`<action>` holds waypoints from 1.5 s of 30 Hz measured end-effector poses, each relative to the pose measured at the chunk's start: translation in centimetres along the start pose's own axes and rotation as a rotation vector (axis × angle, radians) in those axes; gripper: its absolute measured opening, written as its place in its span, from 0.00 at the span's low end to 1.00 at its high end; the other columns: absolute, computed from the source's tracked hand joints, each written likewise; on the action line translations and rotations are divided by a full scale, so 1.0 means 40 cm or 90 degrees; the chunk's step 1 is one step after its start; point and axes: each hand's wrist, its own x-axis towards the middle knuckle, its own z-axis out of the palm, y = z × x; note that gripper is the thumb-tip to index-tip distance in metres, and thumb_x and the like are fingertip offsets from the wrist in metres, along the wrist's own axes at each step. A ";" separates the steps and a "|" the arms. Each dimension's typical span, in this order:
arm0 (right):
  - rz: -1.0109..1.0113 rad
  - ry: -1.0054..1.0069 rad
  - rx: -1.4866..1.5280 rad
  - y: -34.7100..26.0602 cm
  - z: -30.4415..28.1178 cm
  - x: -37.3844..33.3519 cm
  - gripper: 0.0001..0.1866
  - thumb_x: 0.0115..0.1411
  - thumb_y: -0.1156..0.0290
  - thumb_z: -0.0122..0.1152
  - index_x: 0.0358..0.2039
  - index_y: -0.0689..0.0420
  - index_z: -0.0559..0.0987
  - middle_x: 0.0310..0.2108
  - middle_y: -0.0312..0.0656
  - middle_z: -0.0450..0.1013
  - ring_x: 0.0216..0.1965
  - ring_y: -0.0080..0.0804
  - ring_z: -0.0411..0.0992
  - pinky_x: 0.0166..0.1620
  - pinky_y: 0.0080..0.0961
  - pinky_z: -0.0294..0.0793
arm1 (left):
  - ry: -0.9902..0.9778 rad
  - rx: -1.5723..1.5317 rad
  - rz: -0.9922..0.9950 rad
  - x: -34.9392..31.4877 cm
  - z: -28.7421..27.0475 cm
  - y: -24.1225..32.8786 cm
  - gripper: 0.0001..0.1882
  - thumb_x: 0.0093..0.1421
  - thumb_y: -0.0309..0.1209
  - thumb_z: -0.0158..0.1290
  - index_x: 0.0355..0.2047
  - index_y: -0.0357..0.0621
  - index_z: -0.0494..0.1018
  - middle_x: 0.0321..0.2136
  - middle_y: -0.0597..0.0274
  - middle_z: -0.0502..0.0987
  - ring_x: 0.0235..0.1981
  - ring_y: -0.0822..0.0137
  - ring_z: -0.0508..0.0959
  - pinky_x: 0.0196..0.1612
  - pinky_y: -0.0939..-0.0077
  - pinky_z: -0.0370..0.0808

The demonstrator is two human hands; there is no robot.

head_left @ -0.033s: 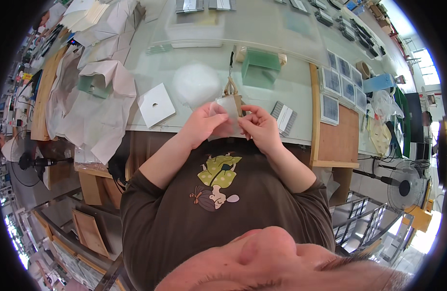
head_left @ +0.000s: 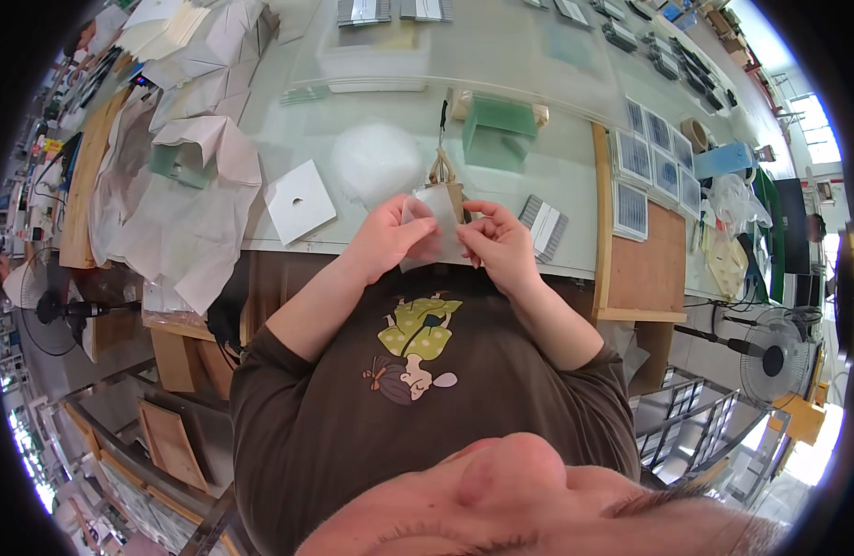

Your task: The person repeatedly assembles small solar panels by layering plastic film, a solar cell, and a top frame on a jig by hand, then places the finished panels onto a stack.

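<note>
Left hand (head_left: 382, 241) gripped a thin translucent sheet (head_left: 449, 222) between thumb and fingers over the worktable's (head_left: 575, 239) near edge, while right hand (head_left: 501, 243) pinched its right side, presumably for steadiness.

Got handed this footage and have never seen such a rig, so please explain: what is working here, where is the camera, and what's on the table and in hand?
There is no machine: a person is working with two bare hands. The camera is a wide fisheye worn on the head, looking down, so straight edges bend and the person's own shirt fills the lower part. The left hand holds a thin see-through sheet; the right hand's fingertips are at its right edge, though their grip is unclear. On the pale table lie a white square piece, a cloudy white round thing, a greenish glass-like block and a grey striped piece.
</note>
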 end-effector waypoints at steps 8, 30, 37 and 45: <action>-0.080 0.121 -0.073 0.027 -0.027 0.009 0.21 0.56 0.79 0.61 0.50 0.64 0.67 0.25 0.37 0.74 0.22 0.18 0.69 0.25 0.13 0.68 | 0.173 0.420 0.243 0.045 -0.013 -0.009 0.17 0.54 0.32 0.62 0.39 0.39 0.68 0.21 0.69 0.73 0.23 0.78 0.71 0.27 0.80 0.70; -0.368 0.227 -0.550 0.058 -0.025 0.012 0.20 0.51 0.77 0.63 0.46 0.59 0.73 0.21 0.35 0.72 0.20 0.20 0.68 0.26 0.18 0.70 | 0.238 0.583 0.279 0.080 -0.013 -0.005 0.26 0.47 0.43 0.66 0.38 0.39 0.68 0.18 0.64 0.73 0.21 0.68 0.73 0.26 0.74 0.70; -0.384 0.227 -0.567 0.056 -0.028 0.008 0.19 0.51 0.77 0.63 0.45 0.59 0.73 0.21 0.36 0.72 0.20 0.22 0.69 0.26 0.19 0.71 | 0.246 0.577 0.265 0.079 -0.008 -0.008 0.25 0.47 0.41 0.67 0.39 0.41 0.69 0.17 0.68 0.71 0.20 0.74 0.71 0.26 0.78 0.69; -0.465 0.326 -0.673 0.032 -0.078 0.009 0.17 0.50 0.75 0.65 0.43 0.58 0.75 0.27 0.41 0.73 0.25 0.32 0.72 0.28 0.26 0.73 | 0.330 0.625 0.386 0.072 -0.014 -0.028 0.27 0.45 0.39 0.68 0.40 0.40 0.69 0.26 0.63 0.73 0.20 0.73 0.69 0.26 0.78 0.69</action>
